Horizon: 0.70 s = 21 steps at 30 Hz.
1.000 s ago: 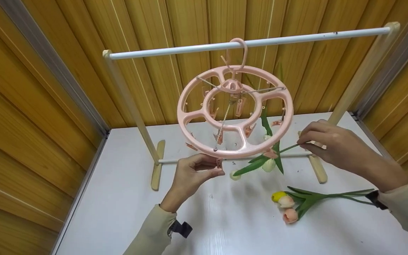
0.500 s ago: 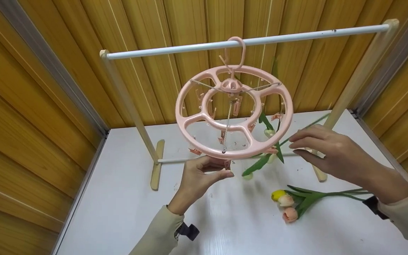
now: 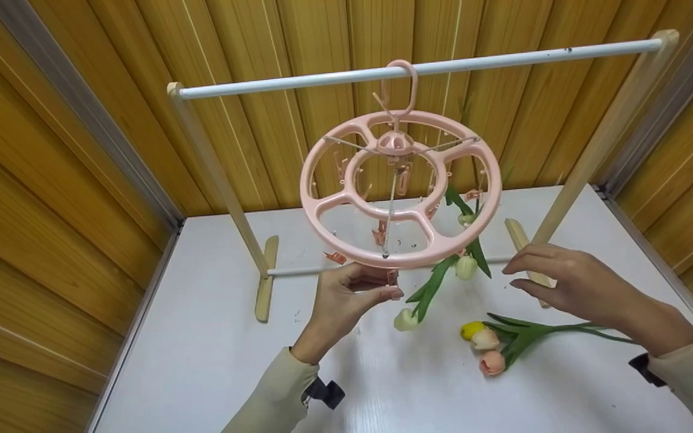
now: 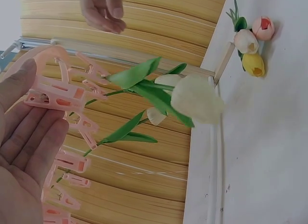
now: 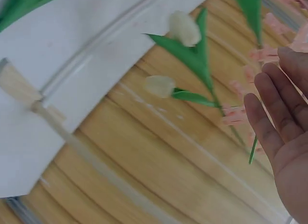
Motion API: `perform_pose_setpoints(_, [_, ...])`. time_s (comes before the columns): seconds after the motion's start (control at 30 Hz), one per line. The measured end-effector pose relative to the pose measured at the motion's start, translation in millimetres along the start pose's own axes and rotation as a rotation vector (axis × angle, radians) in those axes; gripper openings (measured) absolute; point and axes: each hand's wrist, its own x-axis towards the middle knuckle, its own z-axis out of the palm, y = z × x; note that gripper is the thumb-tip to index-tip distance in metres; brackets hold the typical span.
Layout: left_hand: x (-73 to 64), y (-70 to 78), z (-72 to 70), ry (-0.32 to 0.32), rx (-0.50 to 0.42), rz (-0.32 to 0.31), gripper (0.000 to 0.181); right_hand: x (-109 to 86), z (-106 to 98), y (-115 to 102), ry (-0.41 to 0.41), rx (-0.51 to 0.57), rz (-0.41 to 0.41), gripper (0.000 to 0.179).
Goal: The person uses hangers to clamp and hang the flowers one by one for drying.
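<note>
A pink round clip hanger (image 3: 443, 245) hangs by its hook from the rack's white bar. My left hand (image 3: 335, 307) is under the front of its ring, pinching a pink clip (image 4: 57, 95) between thumb and fingers. Green-stemmed white tulips hang head down from clips on the hanger's right side; one white tulip (image 3: 406, 320) dangles lowest, and another white tulip (image 3: 466, 267) is beside it. To the right of these flowers, my right hand (image 3: 581, 285) is in the air with relaxed, slightly bent fingers and holds nothing. In the left wrist view, a white tulip (image 4: 197, 98) looms large near the clip.
On the white table (image 3: 214, 373) lies a bunch of tulips with yellow (image 3: 473, 330), cream and pink (image 3: 492, 363) heads. The rack has wooden legs (image 3: 266, 279) and a white top bar (image 3: 503, 62). Wood-look panels (image 3: 250, 150) stand behind and at the sides.
My right hand has let go of a green stem and drawn slightly down. The released white tulip has swung to hang lower. My left hand, still on the clip, has shifted a little right.
</note>
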Motion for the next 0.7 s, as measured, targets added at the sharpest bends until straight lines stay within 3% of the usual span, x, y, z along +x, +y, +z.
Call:
perform_pose_setpoints(0.03, [-0.2, 0.2, 0.0, 0.000, -0.001, -0.002, 0.031, -3.8, 1.2, 3.2, -0.015, -0.013, 0.026, 0.020])
perform_pose_setpoints(0.13, [-0.6, -0.9, -0.1, -0.002, -0.013, -0.005, 0.029, -14.1, 5.4, 13.4, -0.034, -0.051, 0.083, 0.045])
perform_pose_setpoints(0.43, [0.1, -3.1, -1.2, 0.010, -0.101, -0.046, 0.024, -45.0, 14.5, 49.3, -0.062, -0.063, 0.240, 0.042])
perform_pose_setpoints(0.7, [0.3, -3.4, -1.3, 0.018, -0.116, -0.061, 0.022, -75.3, 20.7, 78.1, -0.097, -0.075, 0.329, 0.036])
